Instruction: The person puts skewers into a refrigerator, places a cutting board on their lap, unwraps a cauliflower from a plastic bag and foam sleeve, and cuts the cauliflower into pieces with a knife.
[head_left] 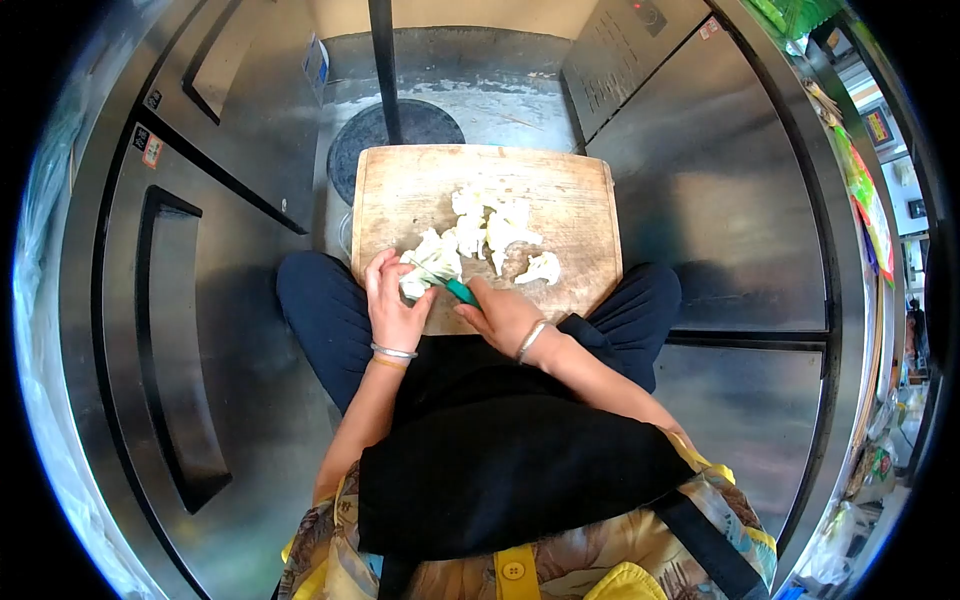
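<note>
Soft, bright light nearly washes out the cauliflower (510,222) while metal doors (730,230) nearby catch pale glare; black corners frame a round view that bows the doors into curves and blurs toward its edges.

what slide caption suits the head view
Left hand holds white cauliflower, right hand grips green-handled knife, over pale wooden board.

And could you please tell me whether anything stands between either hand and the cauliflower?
Nothing visible blocks the left hand: it touches the cauliflower at the left of the board. Between the right hand and that cauliflower is only the green-handled knife it holds.
</note>
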